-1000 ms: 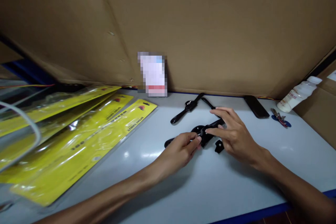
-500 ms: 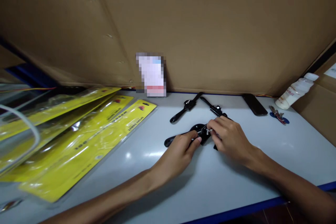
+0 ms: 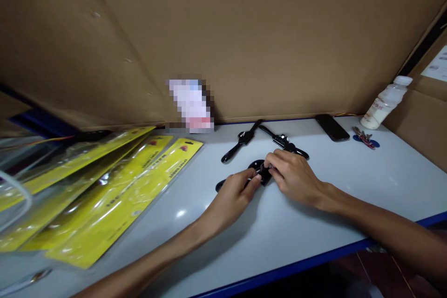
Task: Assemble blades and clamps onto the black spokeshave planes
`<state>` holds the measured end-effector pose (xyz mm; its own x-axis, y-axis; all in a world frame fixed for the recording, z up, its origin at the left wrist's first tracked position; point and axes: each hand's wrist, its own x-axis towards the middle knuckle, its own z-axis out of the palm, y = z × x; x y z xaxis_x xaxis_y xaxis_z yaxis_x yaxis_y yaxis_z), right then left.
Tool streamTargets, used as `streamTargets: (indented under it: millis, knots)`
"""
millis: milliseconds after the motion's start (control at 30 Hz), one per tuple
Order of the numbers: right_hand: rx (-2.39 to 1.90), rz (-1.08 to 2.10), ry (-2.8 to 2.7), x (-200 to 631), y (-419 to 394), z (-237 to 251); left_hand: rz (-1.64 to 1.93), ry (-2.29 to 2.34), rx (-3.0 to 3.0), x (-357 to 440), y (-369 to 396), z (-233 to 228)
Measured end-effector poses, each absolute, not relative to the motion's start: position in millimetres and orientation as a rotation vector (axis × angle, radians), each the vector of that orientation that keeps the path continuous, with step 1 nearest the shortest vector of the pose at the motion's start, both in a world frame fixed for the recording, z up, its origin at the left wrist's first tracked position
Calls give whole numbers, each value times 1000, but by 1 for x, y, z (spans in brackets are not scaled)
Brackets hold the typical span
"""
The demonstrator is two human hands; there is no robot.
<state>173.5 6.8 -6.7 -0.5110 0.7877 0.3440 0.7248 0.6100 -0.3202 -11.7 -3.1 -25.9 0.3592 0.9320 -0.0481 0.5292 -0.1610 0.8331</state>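
A black spokeshave [image 3: 266, 178] lies low over the table under both hands, one dark handle pointing left. My left hand [image 3: 234, 195] is closed, its thumb and forefinger pinching at the tool's middle. From the other side my right hand [image 3: 294, 178] is closed too, fingertips together on a small part at the spokeshave's centre, mostly covered by the fingers. Just behind the hands rest two more black spokeshaves: one spokeshave [image 3: 243, 138] slants to the left, and another spokeshave [image 3: 280, 139] slants to the right.
Yellow-backed clear blister packs [image 3: 129, 200] overlap along the left side. A blurred-out upright panel [image 3: 192, 104] leans on the cardboard wall [image 3: 244, 32]. Toward the right are a black phone [image 3: 332, 127], keys with blue tags [image 3: 365, 138] and a white-capped bottle [image 3: 386, 104].
The whole view has shifted and tilted slightly. Both hands stay at the spokeshave; the right fingers now cover the shiny metal piece that showed at its centre before.
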Motion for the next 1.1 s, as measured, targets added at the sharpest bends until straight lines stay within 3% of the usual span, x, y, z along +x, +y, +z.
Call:
streamTargets:
  millis: [333, 567, 767, 1100]
  knots:
    - [-1367, 304, -2222, 170, 8, -6, 625, 1270, 1769, -13, -3, -26]
    - [-1201, 233, -2350, 174, 9, -9, 676, 1294, 1912, -12, -4, -24]
    - [-1238, 148, -2027, 191, 23, 7, 652, 1374, 2070, -16, -4, -11]
    - [-1755, 3, -2170, 233, 63, 10, 738, 1532, 1985, -33, 18, -4]
